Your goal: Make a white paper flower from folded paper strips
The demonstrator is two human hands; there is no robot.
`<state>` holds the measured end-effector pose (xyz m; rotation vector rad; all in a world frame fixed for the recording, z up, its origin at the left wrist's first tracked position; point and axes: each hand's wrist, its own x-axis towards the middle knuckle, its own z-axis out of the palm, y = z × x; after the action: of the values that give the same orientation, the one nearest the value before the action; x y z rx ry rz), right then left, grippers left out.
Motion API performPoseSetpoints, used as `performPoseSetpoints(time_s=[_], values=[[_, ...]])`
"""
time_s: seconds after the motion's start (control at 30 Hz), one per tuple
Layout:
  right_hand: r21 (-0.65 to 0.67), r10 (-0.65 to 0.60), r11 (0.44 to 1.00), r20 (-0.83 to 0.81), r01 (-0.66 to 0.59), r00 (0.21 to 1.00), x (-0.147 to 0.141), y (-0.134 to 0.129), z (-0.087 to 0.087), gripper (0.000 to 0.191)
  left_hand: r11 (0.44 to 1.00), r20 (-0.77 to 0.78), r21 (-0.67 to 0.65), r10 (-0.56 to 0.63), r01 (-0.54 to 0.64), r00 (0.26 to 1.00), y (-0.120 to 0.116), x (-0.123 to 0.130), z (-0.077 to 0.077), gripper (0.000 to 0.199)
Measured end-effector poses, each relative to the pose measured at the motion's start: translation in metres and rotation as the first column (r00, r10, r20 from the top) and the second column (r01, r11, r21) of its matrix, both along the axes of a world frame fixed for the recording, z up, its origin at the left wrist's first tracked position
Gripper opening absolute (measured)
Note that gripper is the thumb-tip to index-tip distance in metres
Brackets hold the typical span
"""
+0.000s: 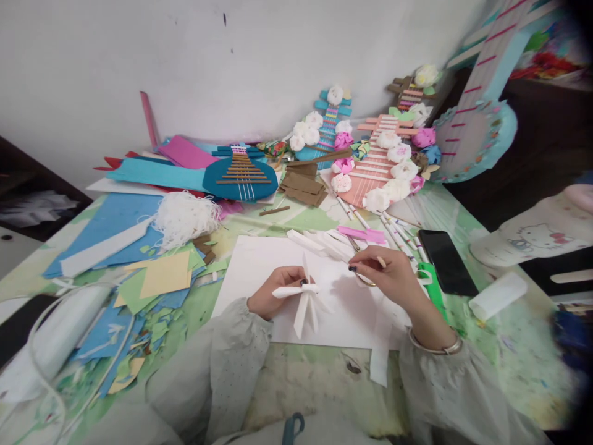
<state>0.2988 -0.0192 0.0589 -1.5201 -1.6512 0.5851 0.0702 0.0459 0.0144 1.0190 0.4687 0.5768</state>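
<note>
My left hand is closed on a white paper flower, whose narrow folded petals fan out from a pinched centre. It is held above a white sheet. My right hand is closed in a pinch to the right of the flower. A small beige tip shows among its fingers, but what it holds is mostly hidden. Right beside those fingertips is a pair of scissors, with one ring handle visible. Below the right hand, a white paper strip hangs past the sheet's edge.
Folded white strips lie at the sheet's back edge. A phone, marker pens and a white cup are on the right. Paper scraps and white string lie left. Decorated paper instruments line the wall.
</note>
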Motion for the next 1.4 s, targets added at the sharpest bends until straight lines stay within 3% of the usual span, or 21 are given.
performPoseSetpoints(time_s=[0.1,0.23,0.37,0.63,1.0,1.2,1.4], values=[[0.008,0.03,1.0,-0.055,-0.03,0.998,-0.023,-0.003,0.002,0.013,0.997,-0.082,0.049,-0.063,0.067,0.995,0.0,0.0,-0.001,0.031],[-0.057,0.163,0.983,-0.139,-0.172,0.977,-0.046,-0.004,0.0,0.02,0.989,-0.135,0.048,-0.131,0.139,0.982,0.0,0.0,-0.003,0.028],[-0.115,0.196,0.968,-0.207,-0.223,0.958,-0.05,-0.003,-0.003,0.009,0.979,-0.165,0.044,-0.187,0.197,0.968,0.0,0.001,-0.001,0.025],[-0.179,0.207,0.936,-0.421,-0.305,0.883,-0.047,-0.002,-0.007,0.025,0.952,-0.136,0.128,-0.26,0.277,0.956,-0.001,0.0,0.004,0.023],[-0.19,0.188,0.932,-0.472,-0.308,0.861,-0.049,-0.003,-0.006,0.02,0.959,-0.148,0.088,-0.254,0.269,0.956,0.0,0.002,0.004,0.021],[-0.172,0.13,0.96,-0.423,-0.22,0.897,-0.049,-0.002,-0.006,0.017,0.955,-0.175,0.09,-0.264,0.282,0.949,0.0,0.001,0.005,0.025],[-0.2,0.12,0.955,-0.413,-0.218,0.903,-0.048,-0.003,-0.009,0.022,0.965,-0.171,0.06,-0.24,0.254,0.956,-0.001,0.001,0.006,0.023]])
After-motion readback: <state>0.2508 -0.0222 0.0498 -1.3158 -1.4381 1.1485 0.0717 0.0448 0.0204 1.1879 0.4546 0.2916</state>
